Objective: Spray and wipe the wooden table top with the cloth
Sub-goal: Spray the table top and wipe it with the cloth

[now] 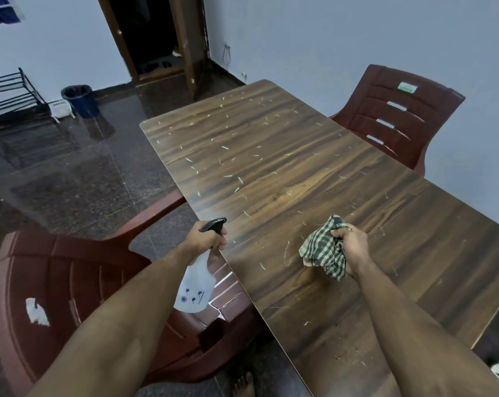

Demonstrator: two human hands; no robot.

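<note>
Left hand [206, 239] clamps bottle [195, 285] at frame centre, right hand [351, 249] bunches cloth [322, 250]; table [285, 167] littered, likely pre-spray—aim nozzle next.

— What is the surface here?
— A long wooden table [314, 173], dark brown with streaky grain, running from the upper middle of the frame down to the lower right.
— What lies on it?
— Pale little scraps [236, 181], thin and short, scattered over most of the top, thickest toward the far end in the upper middle.
— Anything near the bottom edge?
— A patch of fine brownish crumbs [354, 358] at the lower right.
— And under the table?
— A dark, glossy speckled floor [79, 179] fills the left of the frame.
</note>
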